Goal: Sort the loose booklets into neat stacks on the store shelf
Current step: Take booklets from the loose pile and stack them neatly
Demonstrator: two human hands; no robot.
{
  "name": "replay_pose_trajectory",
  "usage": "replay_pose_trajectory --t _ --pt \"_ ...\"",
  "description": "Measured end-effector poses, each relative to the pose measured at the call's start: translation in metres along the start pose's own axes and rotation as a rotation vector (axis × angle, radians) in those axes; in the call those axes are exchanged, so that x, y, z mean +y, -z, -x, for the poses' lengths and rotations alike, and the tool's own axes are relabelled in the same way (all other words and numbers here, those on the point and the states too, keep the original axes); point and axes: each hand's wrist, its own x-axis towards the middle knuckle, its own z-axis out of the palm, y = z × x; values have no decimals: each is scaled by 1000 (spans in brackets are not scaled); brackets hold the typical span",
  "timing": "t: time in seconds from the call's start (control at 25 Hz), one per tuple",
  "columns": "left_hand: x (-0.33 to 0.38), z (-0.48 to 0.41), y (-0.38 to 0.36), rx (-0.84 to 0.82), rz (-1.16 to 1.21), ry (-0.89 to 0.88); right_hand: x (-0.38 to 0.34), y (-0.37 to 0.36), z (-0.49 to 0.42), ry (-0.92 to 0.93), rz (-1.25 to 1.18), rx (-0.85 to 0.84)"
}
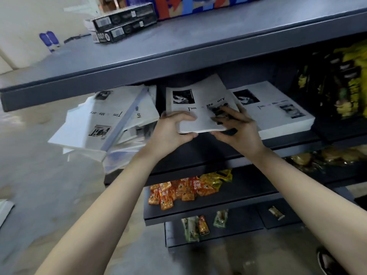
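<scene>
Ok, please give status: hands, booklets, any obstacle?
Gripping middle booklets: left hand, right hand. A neat stack to their right. At left, loose pile overhangs the shelf.

The middle stack (198, 108) of booklets lies on the second shelf (288, 139), its near end at the front edge. The left hand (170, 132) grips its near left corner and the right hand (236, 128) its near right corner, each with fingers on top and thumb beneath. Left of the middle stack a loose heap (103, 124) of booklets sprawls and hangs over the shelf's edge. Just right of it lies the right stack (278, 112), and farther right stand snack bags (347, 86). Above it runs the top shelf (178, 56), with two long boxes (123, 22) piled up and to the left. Below it, snack packets (184, 191) lie on the next shelf down.
</scene>
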Motion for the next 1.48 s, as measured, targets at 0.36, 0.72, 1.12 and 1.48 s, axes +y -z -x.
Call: replay_pose_trajectory --t 0.36,0.72,1.12,1.48 --pt "70 -48 -138 -107 126 14 122 99 47 -92 159 -148" --pt "85 -70 -230 -376 -341 123 195 113 52 -280 248 -563" --pt "86 -98 -260 -332 -438 151 222 109 31 -472 119 -559" --pt "88 -101 -256 -410 -476 165 202 108 33 -564 261 -589"
